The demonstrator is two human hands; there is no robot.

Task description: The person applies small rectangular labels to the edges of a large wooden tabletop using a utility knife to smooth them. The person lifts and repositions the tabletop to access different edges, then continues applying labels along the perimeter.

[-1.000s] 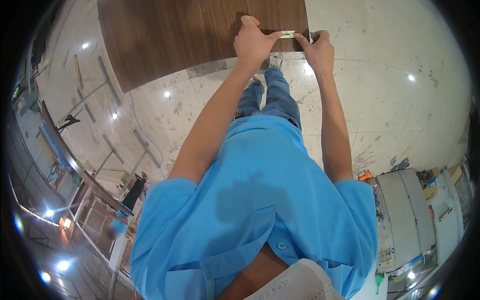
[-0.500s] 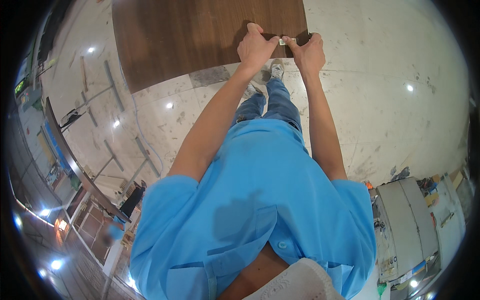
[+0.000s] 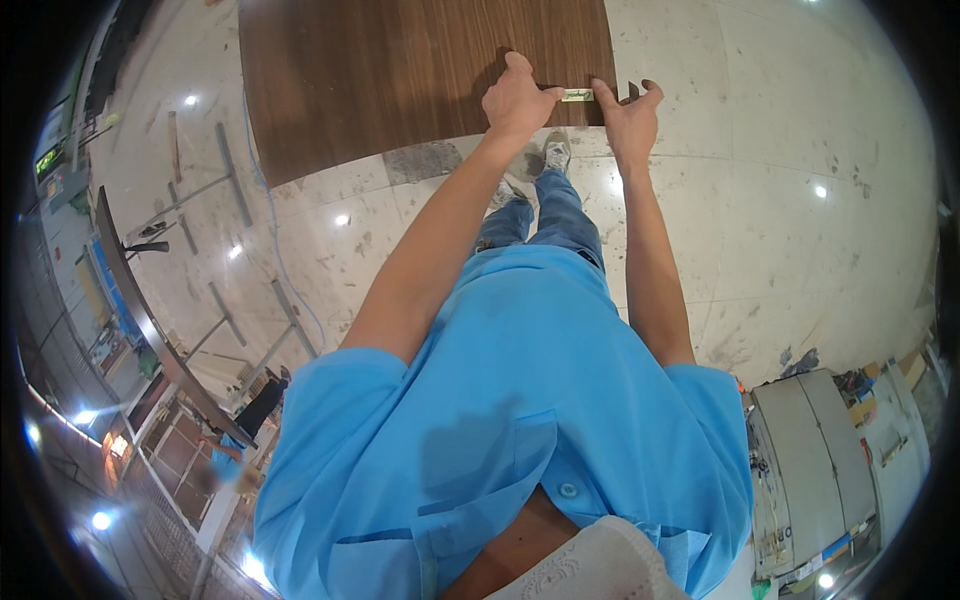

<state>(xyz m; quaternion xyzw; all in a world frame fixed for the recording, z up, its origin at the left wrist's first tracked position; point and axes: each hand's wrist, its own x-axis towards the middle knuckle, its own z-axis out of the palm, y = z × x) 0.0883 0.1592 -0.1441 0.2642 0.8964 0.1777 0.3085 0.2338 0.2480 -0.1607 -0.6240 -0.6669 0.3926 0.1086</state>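
A small pale rectangular label (image 3: 577, 96) with dark marks lies on a dark brown wood-grain board (image 3: 370, 90), close to its near right corner. My left hand (image 3: 518, 98) rests on the board, thumb stretched out to the label's left end and fingers apart from it. At the label's right end is the thumb of my right hand (image 3: 630, 122). The other fingers of that hand are spread out past the board's right edge, with a dark gap or small dark thing between them that I cannot make out.
Below the board is a pale, scuffed tile floor (image 3: 780, 230). Metal frame bars (image 3: 232, 170) and a thin cable (image 3: 275, 230) lie to the left. A long dark panel (image 3: 150, 320) stands at far left, near another person (image 3: 228, 462). Grey cases (image 3: 815, 450) stand at lower right.
Both hands have shifted slightly down in the picture, as has the board. My right hand has moved right and opened, so more of the label shows.
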